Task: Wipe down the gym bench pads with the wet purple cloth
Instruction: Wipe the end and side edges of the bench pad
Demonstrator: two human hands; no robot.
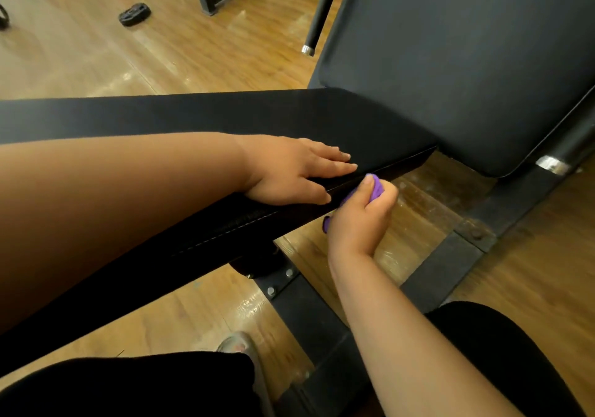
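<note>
A long black bench pad [180, 113] runs from the left edge to the centre. My left hand [289, 168] lies flat on its top near the right end, fingers straight. My right hand [360, 217] grips the bunched purple cloth [375, 188] and holds it against the pad's near side edge, just below my left fingertips. Most of the cloth is hidden inside my fist. A second, larger dark pad [467, 62] stands tilted at the upper right.
The bench's black steel frame [444, 275] and bolted bracket [280, 283] lie on the wooden floor below the pad. A black weight plate [135, 14] lies on the floor at the upper left. Padded handles [317, 26] stick out beside the tilted pad. My knees fill the bottom.
</note>
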